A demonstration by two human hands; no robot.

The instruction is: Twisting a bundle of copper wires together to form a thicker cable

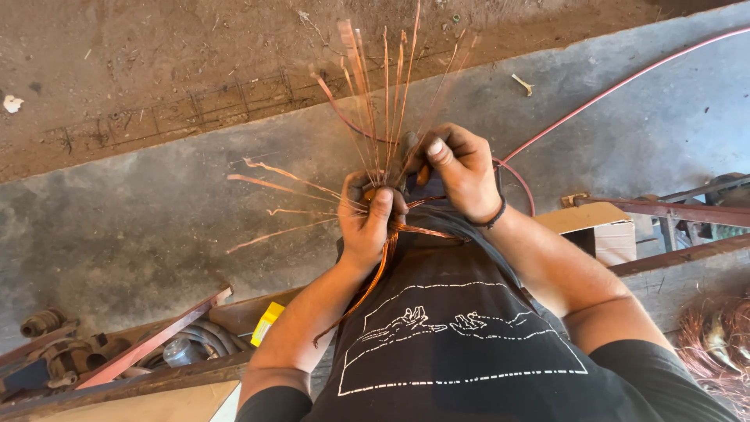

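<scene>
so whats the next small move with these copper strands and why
Probably the right hand pinches one upright strand and bends it aside: the left hand clamps the copper bundle, some strands already splay leftward, several remain upright.

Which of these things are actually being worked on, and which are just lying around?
In hand:
- copper strands, gripped in a bunch by the left hand
- right hand, pinching the strands near the bunch
- red cable leading in towards the hands

Lying about:
- cardboard box
- yellow packet
- rusty metal parts
- heap of copper wire
</scene>
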